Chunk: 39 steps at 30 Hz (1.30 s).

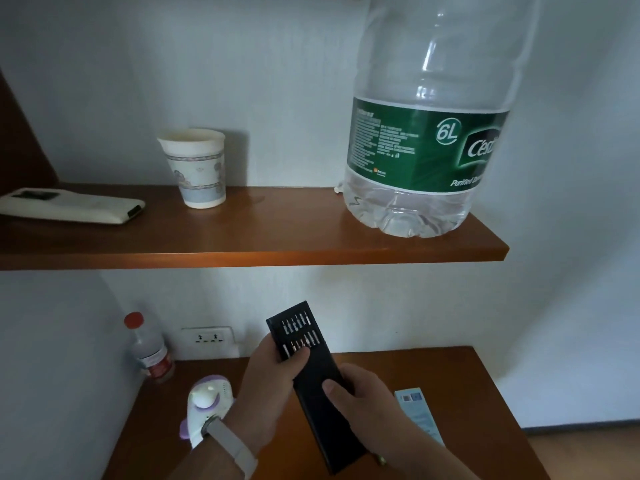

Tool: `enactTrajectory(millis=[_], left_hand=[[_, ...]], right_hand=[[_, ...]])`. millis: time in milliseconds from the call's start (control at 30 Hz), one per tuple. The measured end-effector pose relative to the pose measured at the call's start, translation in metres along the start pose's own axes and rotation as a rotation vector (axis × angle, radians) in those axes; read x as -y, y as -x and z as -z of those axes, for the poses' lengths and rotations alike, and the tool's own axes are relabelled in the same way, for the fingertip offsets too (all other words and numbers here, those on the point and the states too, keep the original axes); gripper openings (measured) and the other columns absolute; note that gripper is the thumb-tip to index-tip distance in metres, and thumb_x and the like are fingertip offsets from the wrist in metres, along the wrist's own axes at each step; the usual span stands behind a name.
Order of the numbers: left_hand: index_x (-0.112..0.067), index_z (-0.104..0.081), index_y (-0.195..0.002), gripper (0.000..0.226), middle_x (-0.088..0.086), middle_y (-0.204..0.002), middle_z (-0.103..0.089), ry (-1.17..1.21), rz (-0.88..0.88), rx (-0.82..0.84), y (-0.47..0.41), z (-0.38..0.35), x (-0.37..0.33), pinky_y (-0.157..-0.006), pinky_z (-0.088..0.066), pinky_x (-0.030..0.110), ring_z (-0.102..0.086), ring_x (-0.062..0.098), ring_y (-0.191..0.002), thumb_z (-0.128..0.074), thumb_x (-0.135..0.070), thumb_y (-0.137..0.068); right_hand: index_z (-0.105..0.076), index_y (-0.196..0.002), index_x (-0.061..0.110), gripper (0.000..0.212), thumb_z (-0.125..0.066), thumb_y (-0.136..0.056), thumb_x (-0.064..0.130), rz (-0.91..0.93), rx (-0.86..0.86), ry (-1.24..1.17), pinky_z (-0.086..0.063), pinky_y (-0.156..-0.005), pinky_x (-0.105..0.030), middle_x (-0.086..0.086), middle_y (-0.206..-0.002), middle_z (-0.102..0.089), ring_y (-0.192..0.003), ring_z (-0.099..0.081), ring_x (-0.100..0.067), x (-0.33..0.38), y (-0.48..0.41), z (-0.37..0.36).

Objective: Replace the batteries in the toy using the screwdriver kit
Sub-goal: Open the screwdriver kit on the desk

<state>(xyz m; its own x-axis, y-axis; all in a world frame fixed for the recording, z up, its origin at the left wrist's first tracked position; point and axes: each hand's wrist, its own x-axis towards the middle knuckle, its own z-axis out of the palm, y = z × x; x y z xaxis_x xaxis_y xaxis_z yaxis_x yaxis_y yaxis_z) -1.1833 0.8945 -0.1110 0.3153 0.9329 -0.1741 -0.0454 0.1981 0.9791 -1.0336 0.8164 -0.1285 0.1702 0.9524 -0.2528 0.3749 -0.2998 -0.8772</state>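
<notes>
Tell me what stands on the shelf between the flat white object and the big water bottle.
An upright paper cup stands there, shown in the head view.

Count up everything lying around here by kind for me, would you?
Bottles: 2, a large water bottle and a small red-capped bottle
Cups: 1, the paper cup
Tool sets: 1, the screwdriver kit
Toys: 1, the toy
Packets: 1, the blue packet
Cases: 1, the white case
Total: 7
</notes>
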Motion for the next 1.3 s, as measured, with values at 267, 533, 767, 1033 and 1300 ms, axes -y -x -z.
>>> enactTrajectory(millis=[267,533,767,1033,1300], left_hand=[[-0.024,-0.061,-0.118,0.028,0.001,-0.107,-0.075,0.078,0.061,0.095,-0.002,0.02,0.009,-0.08,-0.061,0.043,-0.073,0.021,-0.099,-0.065,-0.012,-0.093],[-0.024,-0.066,-0.112,0.017,0.003,-0.099,-0.077,0.15,0.079,-0.016,-0.008,0.022,0.016,-0.067,-0.061,0.037,-0.075,0.022,-0.091,-0.058,-0.017,-0.098],[-0.022,-0.067,-0.11,0.017,0.002,-0.097,-0.077,0.209,0.069,-0.06,-0.011,0.016,0.018,-0.069,-0.06,0.04,-0.074,0.023,-0.092,-0.056,-0.016,-0.098],[-0.018,-0.063,-0.116,0.019,0.011,-0.104,-0.075,0.326,0.054,-0.153,-0.023,0.036,0.014,-0.071,-0.06,0.044,-0.074,0.03,-0.093,-0.057,-0.017,-0.098],[-0.017,-0.062,-0.114,0.017,0.004,-0.095,-0.077,0.276,0.028,-0.229,-0.021,0.053,0.022,-0.053,-0.058,0.028,-0.076,0.018,-0.077,-0.055,-0.014,-0.1]], right_hand=[[-0.063,-0.099,0.035,0.016,-0.055,-0.094,0.048,0.013,0.011,-0.058,-0.057,-0.074,-0.024,0.018,-0.093,-0.071,-0.084,-0.07,-0.001,0.004,-0.01,-0.013],[-0.065,-0.078,0.024,0.043,-0.056,-0.084,0.066,-0.142,-0.013,0.037,-0.06,-0.082,-0.032,0.002,-0.085,-0.074,-0.078,-0.072,-0.008,-0.012,-0.007,-0.009],[-0.058,-0.07,0.031,0.035,-0.061,-0.074,0.066,-0.078,0.088,-0.163,-0.057,-0.089,-0.041,-0.003,-0.088,-0.07,-0.092,-0.071,-0.024,-0.016,0.001,-0.001],[-0.057,-0.074,0.024,0.025,-0.067,-0.091,0.04,-0.111,0.214,-0.227,-0.053,-0.07,-0.021,0.001,-0.086,-0.068,-0.084,-0.071,-0.014,-0.033,0.014,0.02],[-0.052,-0.074,0.02,0.026,-0.064,-0.094,0.032,-0.195,0.121,-0.088,-0.049,-0.066,-0.028,-0.002,-0.079,-0.063,-0.073,-0.065,-0.021,-0.064,0.014,0.027]])
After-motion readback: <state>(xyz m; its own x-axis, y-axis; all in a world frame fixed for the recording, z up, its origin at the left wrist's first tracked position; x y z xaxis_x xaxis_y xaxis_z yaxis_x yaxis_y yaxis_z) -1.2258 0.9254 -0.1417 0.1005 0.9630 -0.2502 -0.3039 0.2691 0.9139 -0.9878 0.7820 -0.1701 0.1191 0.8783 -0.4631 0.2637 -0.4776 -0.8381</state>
